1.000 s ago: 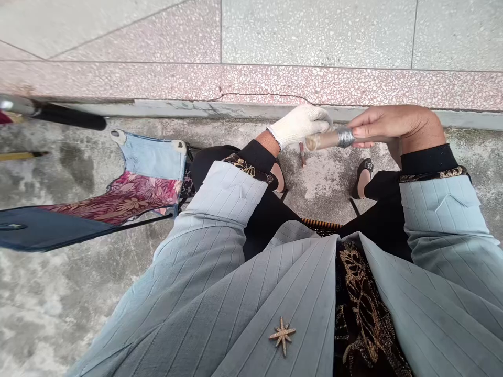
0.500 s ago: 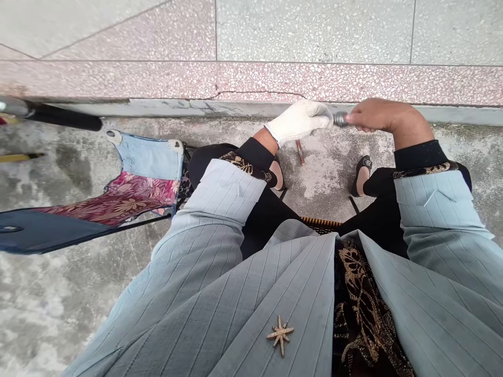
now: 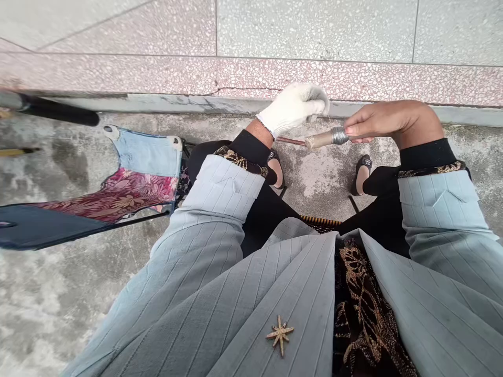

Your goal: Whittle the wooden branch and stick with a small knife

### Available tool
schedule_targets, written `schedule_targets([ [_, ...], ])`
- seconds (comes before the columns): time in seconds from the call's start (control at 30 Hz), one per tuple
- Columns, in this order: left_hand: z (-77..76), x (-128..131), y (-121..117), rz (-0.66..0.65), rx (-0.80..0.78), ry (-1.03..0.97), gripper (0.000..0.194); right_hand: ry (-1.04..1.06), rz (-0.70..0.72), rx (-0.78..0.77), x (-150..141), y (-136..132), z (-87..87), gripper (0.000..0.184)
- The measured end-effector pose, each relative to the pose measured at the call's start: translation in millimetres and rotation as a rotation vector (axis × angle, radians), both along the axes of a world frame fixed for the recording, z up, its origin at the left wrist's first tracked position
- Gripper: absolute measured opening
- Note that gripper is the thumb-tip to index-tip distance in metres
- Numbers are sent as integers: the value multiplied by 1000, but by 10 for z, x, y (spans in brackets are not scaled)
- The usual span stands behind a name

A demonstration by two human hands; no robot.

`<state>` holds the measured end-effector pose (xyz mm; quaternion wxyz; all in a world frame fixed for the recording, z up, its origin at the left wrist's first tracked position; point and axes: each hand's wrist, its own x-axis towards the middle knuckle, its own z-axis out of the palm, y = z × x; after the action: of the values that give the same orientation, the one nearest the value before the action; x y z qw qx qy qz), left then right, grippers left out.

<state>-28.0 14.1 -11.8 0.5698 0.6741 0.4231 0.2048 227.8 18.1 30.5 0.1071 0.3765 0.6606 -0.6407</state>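
Note:
My right hand (image 3: 387, 121) grips the end of a rod-like piece beside a coil of silver wire (image 3: 339, 135). Left of the coil the piece continues as a tan sleeve (image 3: 319, 140), then a thin reddish-brown rod (image 3: 291, 140) that passes behind my left wrist. In a white knitted glove, my left hand (image 3: 295, 107) is curled above the sleeve, its thumb and fingertips pinched together. A faint thin strand runs down from those fingertips toward the coil. The glove does not touch the sleeve.
A folding chair (image 3: 137, 196) with denim and red floral cloth stands at the left. A dark tube (image 3: 58, 109) and a yellow stick (image 3: 18, 152) enter from the left edge. Ahead runs a raised terrazzo step (image 3: 251, 70). My shoes rest on the concrete.
My hands have drawn apart; the left rose slightly. The rod piece swung from pointing mostly away from me to lying sideways, showing the tan sleeve and wire coil.

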Motion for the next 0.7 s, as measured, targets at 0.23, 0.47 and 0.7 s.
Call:
schedule_targets([
  [0.23, 18, 44, -43, -39, 99, 175, 18, -293, -75, 354, 4, 127, -188, 43],
  [0.47, 34, 64, -99, -79, 173, 221, 23, -367, -277, 429, -49, 60, -68, 44],
  [0.7, 18, 122, -146, -111, -27, 133, 24, 160, -584, 153, -53, -85, 11, 46],
])
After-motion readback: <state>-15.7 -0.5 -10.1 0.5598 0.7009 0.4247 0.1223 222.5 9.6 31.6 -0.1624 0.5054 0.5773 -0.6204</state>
